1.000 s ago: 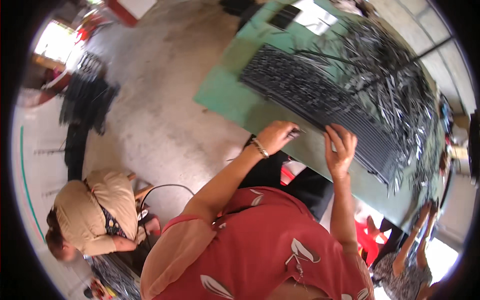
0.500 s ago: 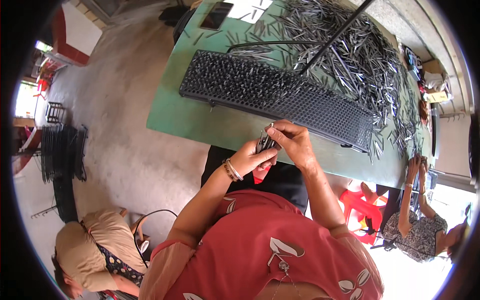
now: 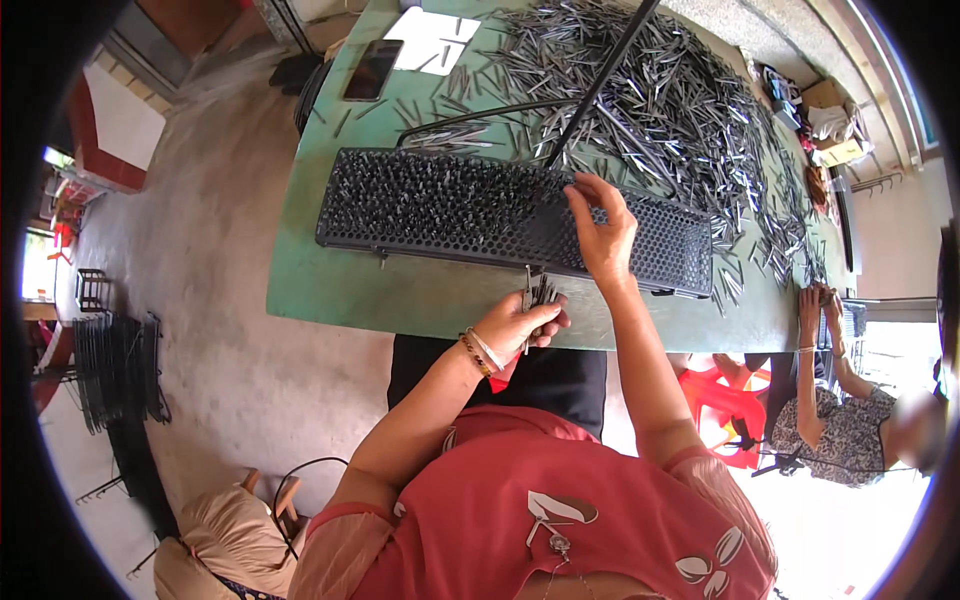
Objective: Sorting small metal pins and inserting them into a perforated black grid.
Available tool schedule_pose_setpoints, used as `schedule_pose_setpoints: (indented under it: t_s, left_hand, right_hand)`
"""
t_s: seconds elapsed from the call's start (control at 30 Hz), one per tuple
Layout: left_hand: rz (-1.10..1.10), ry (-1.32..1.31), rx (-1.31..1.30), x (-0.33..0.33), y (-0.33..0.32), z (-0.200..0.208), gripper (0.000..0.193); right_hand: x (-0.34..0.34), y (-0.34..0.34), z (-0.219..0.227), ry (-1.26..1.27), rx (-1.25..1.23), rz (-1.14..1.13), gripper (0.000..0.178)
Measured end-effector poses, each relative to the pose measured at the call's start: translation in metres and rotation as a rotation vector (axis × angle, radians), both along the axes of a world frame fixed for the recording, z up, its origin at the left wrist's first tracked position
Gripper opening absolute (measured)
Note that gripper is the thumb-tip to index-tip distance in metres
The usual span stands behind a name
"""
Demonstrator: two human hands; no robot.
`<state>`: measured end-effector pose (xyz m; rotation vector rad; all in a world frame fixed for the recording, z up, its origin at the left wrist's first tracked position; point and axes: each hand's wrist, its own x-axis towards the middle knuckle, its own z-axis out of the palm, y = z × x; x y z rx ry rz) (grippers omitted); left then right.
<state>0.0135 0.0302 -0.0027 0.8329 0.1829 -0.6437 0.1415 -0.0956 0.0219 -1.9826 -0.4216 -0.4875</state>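
Note:
My left hand (image 3: 517,327) is closed round a bundle of thin dark metal strips (image 3: 542,291), whose ends stick up past the fingers, just in front of a long black perforated rack (image 3: 640,238). My right hand (image 3: 606,232) is raised over the middle of this rack. Its thumb and index fingertip come close together in a pinch; whatever lies between them is too small or hidden to make out. Strips stand upright in the rack's left part (image 3: 420,195), while bare holes show toward its right end.
A large heap of loose metal strips (image 3: 660,95) covers the far right of the green table (image 3: 300,290). A black metal bar (image 3: 605,80) rises behind the rack. A phone (image 3: 372,70) and white paper (image 3: 432,42) lie at the far left. Another person's hands (image 3: 822,310) are at the right edge.
My right hand has left the bundle in my left hand and reached out over the rack. My left hand still grips the strips. The view has shifted a little.

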Motion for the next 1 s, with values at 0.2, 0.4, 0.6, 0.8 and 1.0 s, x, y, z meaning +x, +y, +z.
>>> schedule_pose_setpoints:
  t_s: [0.2, 0.4, 0.6, 0.8, 1.0]
  left_hand:
    - [0.099, 0.204, -0.140, 0.000, -0.004, -0.002, 0.019]
    - [0.118, 0.177, -0.086, -0.003, -0.003, -0.001, 0.023]
    - [0.145, 0.096, -0.029, -0.003, 0.002, 0.003, 0.024]
    - [0.263, -0.007, -0.098, -0.002, 0.002, 0.002, 0.021]
    - [0.265, 0.066, -0.044, 0.002, -0.005, 0.017, 0.025]
  right_hand:
    - [0.008, 0.006, -0.010, -0.126, -0.083, -0.021, 0.022]
    - [0.015, 0.006, -0.011, -0.318, -0.293, 0.068, 0.016]
    - [0.007, 0.002, 0.004, -0.303, -0.320, 0.069, 0.016]
    - [-0.044, -0.018, 0.031, 0.545, -0.050, 0.422, 0.017]
    - [-0.049, -0.032, 0.019, 0.709, 0.039, 0.443, 0.019]
